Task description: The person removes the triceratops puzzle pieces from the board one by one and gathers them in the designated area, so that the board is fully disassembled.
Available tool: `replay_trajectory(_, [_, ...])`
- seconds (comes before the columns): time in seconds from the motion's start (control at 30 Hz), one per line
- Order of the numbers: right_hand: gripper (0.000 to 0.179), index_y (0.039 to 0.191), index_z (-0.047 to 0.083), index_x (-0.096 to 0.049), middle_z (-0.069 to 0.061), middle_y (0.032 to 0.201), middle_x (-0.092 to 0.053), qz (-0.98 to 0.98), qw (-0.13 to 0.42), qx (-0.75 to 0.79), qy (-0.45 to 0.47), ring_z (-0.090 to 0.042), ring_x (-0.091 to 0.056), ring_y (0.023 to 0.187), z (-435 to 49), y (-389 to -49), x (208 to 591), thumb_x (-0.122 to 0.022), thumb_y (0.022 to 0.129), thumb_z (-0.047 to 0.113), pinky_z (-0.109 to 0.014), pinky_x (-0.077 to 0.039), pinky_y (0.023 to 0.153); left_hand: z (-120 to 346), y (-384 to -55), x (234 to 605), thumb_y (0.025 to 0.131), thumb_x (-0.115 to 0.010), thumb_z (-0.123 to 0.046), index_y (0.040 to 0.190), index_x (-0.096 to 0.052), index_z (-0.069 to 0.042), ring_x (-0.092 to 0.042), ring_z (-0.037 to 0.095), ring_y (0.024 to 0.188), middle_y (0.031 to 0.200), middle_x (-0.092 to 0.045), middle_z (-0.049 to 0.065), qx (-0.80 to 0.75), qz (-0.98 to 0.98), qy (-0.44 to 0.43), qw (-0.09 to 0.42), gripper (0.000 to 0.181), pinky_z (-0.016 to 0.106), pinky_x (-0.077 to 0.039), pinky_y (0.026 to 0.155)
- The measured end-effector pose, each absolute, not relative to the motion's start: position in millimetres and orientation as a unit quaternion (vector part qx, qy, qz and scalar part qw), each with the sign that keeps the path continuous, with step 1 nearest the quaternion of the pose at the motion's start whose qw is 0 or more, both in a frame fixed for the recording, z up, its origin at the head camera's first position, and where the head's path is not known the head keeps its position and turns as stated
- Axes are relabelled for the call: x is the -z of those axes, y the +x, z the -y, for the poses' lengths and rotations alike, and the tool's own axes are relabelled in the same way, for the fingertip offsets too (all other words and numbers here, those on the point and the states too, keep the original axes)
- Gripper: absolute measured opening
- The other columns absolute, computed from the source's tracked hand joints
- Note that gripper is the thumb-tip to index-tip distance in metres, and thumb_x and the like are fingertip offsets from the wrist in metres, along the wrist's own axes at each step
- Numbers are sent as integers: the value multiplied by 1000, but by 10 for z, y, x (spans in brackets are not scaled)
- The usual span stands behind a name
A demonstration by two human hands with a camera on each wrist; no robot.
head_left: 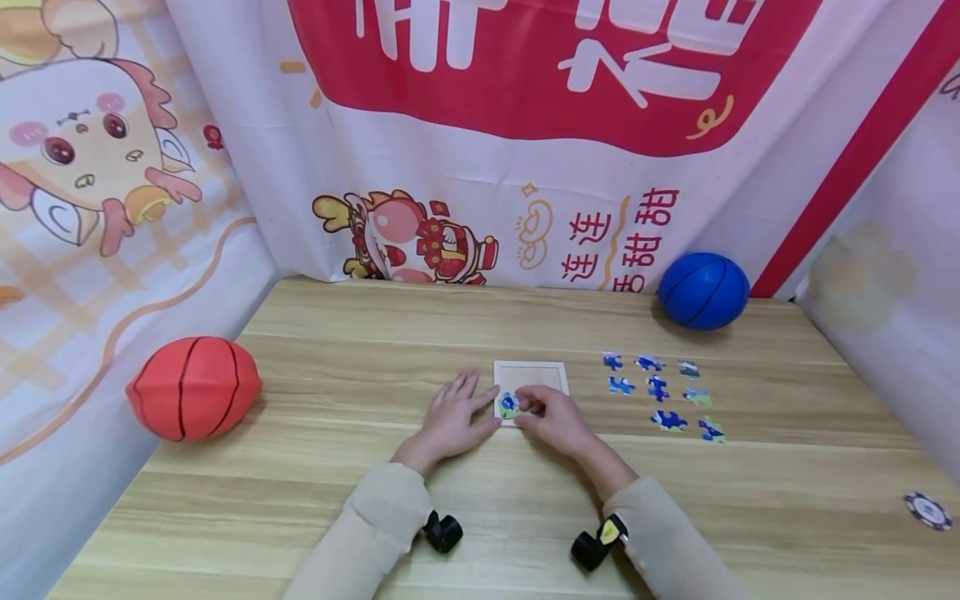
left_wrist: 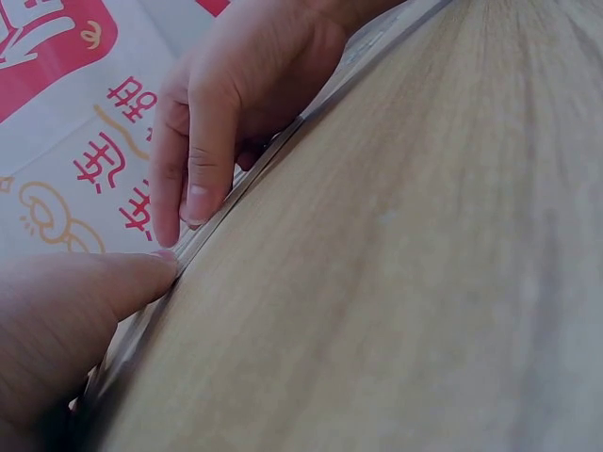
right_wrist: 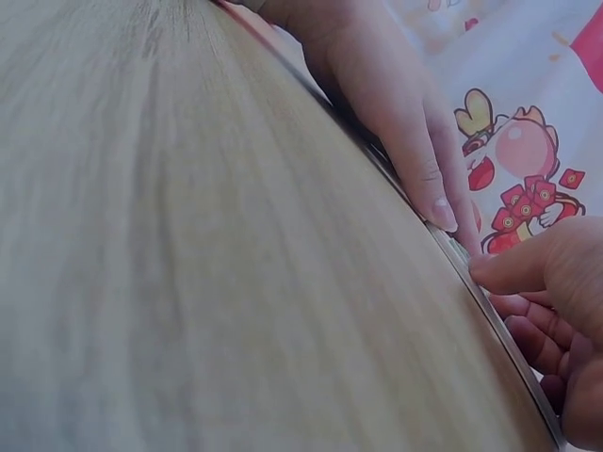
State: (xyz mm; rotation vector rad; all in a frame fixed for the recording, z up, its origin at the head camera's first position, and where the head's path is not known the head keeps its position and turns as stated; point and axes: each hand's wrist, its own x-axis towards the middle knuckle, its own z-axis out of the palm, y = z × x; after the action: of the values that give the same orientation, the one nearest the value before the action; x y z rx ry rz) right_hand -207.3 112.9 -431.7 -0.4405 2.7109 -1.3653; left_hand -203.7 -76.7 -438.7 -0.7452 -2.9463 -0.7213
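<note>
A small white puzzle frame [head_left: 529,364] lies on the table. In its near left corner sits a jigsaw puzzle piece [head_left: 509,406] with a blue figure and green at the bottom. My left hand [head_left: 452,421] rests on the table left of the frame, fingers spread, with forefinger and thumb reaching its left edge. From the right, my right hand [head_left: 557,421] bends over the frame, curled forefinger and thumb pinching the piece. In the right wrist view the right thumb [right_wrist: 518,266] meets the frame's side; the piece is hidden there.
Several loose puzzle pieces [head_left: 657,387] are spread out right of the frame. A blue ball [head_left: 704,291] sits at the back right, a red ball [head_left: 195,389] at the left edge. Near the right edge lies a poker chip [head_left: 927,510]. Printed curtains [head_left: 420,150] border the wooden table [head_left: 360,333].
</note>
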Motion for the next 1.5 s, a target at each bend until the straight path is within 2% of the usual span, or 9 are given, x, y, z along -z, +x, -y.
replay_trajectory(0.27, [27,99,2,-61,0,78,-52,-896,31,407,-171,-15,-47,74,-1125,-2086,4308,-67,73,6,-29,-42,68,768,-2038,4404,84,-47,-44,130,-41,-18,-10,31,127,139,-17,18,225,945,-236,5,53,45,-7,100])
replay_trajectory(0.57, [27,92,8,-53,0,78,-50,-888,41,434,-149,-16,-45,72,-1092,-2099,4309,-69,70,6,-28,-40,64,775,-2035,4387,84,-47,-44,130,-41,-18,-10,31,127,139,-17,18,223,946,-235,4,53,45,-7,100])
replay_trajectory(0.9, [30,94,10,-51,1,78,-52,-881,40,450,-144,-16,-45,71,-1089,-2092,4329,-68,70,4,-28,-39,61,771,-2033,4374,84,-47,-44,130,-41,-18,-11,31,127,139,-18,18,228,945,-234,5,52,45,-7,100])
replay_trajectory(1.2, [29,96,8,-55,2,77,-52,-881,42,450,-141,-16,-45,70,-1090,-2072,4323,-68,70,4,-28,-40,60,768,-2038,4374,84,-49,-42,129,-42,-17,-12,32,126,138,-19,19,228,944,-238,9,52,46,-8,100])
replay_trajectory(1.5, [33,106,5,-56,-4,79,-54,-853,57,508,-110,-18,-49,72,-1289,-2073,4245,-65,73,4,-29,-44,64,772,-2035,4385,84,-47,-45,130,-40,-18,-9,31,127,139,-16,17,221,946,-235,2,53,44,-6,100])
